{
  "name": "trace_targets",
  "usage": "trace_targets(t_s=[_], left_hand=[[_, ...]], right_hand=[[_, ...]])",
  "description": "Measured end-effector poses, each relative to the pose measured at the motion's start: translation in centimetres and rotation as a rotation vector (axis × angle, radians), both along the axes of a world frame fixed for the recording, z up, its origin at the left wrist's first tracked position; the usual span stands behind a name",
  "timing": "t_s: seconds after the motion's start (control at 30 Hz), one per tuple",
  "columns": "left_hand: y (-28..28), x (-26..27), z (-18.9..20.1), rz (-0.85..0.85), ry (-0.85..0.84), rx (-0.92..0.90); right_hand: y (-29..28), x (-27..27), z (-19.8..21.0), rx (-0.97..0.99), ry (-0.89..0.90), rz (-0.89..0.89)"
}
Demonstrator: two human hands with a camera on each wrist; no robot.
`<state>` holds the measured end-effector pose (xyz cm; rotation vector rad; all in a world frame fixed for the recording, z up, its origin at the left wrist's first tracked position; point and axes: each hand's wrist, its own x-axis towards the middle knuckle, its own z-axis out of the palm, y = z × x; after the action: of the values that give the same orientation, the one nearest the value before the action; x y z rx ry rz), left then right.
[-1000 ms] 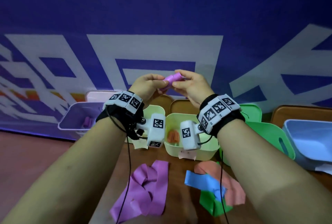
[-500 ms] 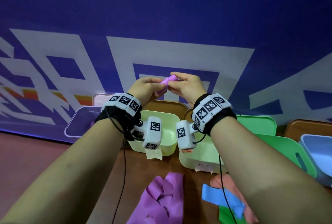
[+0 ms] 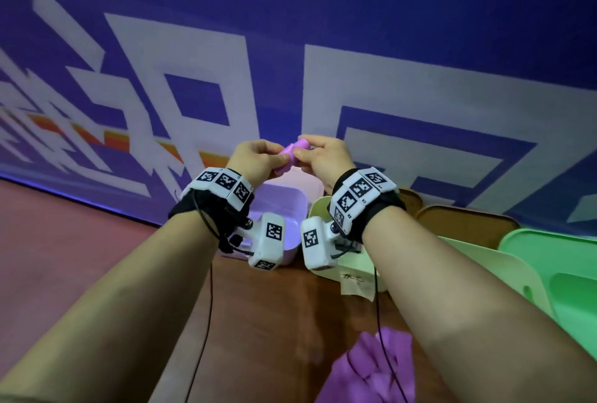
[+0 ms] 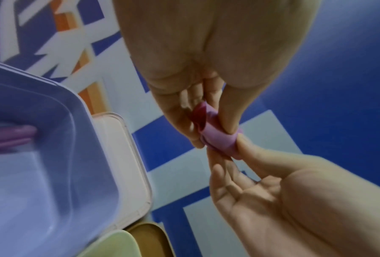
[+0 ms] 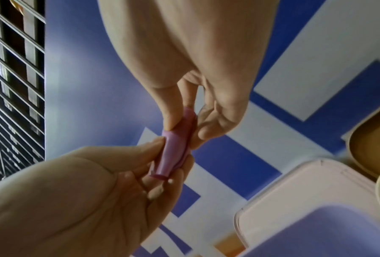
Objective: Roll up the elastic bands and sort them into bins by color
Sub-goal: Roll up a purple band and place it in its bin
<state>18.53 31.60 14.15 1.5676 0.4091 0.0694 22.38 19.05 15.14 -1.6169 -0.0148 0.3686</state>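
Holding a rolled purple band between them, the left hand and the right hand were raised in open air above the far edge of the table, in front of the blue and white wall. Each hand pinched one end of the roll between thumb and fingertips; the other fingers were loosely curled. The roll was short, slightly flattened, and tilted, its open end showing a darker inside in the left wrist view.

Directly below the hands stood the purple bin, its rim clear of both wrists; a purple roll already lay inside against one wall. A pale lid leaned behind that bin. To the right, side by side along the table edge, came a yellow bin, then a green bin, with brown lids standing behind them against the wall. A loose purple band lay flat on the table near the right forearm, apart from the bins. Bare tabletop separated the purple bin from that loose band.
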Motion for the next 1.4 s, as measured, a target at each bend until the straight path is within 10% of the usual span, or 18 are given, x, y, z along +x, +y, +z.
trace_targets(t_s=[0.63, 1.4], left_hand=[[11.3, 1.7, -12.5, 0.152, 0.328, 0.06], [17.7, 2.4, -17.4, 0.471, 0.182, 0.147]], right_hand=[[12.5, 3.1, -12.3, -0.12, 0.219, 0.086], [16.3, 6.7, -18.9, -0.634, 0.316, 0.592]])
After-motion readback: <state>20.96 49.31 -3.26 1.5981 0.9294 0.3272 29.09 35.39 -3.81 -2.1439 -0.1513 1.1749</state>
